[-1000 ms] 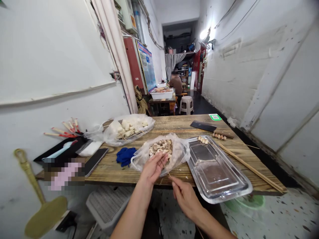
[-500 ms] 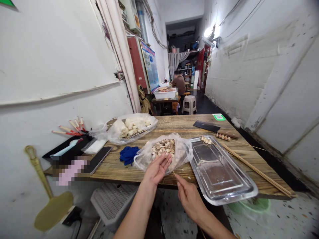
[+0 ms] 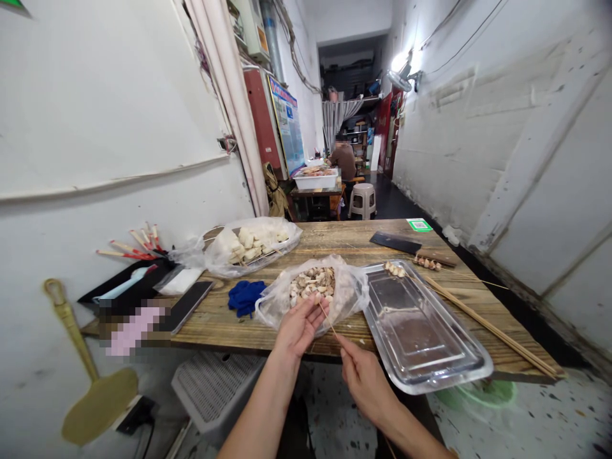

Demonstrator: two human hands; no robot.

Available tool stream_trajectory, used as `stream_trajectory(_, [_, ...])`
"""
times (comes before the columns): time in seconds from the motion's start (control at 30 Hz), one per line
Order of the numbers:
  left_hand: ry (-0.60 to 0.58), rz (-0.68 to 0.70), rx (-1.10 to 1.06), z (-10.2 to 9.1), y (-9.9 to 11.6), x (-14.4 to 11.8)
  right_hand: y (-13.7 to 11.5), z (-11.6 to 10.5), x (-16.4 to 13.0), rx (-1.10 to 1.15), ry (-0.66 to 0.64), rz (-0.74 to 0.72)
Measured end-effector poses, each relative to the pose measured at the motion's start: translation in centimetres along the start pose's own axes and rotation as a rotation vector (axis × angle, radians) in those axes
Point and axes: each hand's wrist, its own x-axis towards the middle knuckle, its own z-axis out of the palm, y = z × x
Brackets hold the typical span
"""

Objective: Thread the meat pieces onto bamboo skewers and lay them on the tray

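Observation:
My right hand pinches a thin bamboo skewer, its tip pointing up and left to the fingers of my left hand. Palm turned up, my left hand is at the near edge of an open clear plastic bag. Its thumb and fingertips hold a small pale food piece, mostly hidden, at the skewer's tip. Many small pale and brown food pieces fill the bag; their exact kind is unclear. To the right lies a metal tray with a loaded skewer at its far left corner.
Right of the tray lie a bundle of bare skewers, a cleaver and another loaded skewer. Leftward are a blue cloth, a phone and a bag of white chunks. A person sits far back.
Both hands stay almost in place, the skewer still between them. The whole view has shifted very slightly.

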Motion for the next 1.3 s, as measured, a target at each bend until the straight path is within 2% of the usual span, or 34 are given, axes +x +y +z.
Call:
stream_trajectory(0.23, [0.024,0.014,0.078,-0.1,-0.1,0.2,-0.3,-0.5,-0.2,0.013,-0.021,-0.003])
stream_trajectory(0.57, [-0.022,0.058,0.046,0.3,-0.5,0.2,-0.6,-1.3,-0.2,0.026,-0.034,0.015])
stream_trajectory(1.03, [-0.034,0.080,0.074,0.4,-0.6,0.1,-0.5,-1.6,-0.3,0.025,0.015,-0.018])
stream_trajectory(1.3, [0.021,0.067,0.033,0.5,-1.1,0.4,-0.9,-1.3,-0.1,0.009,0.006,-0.010])
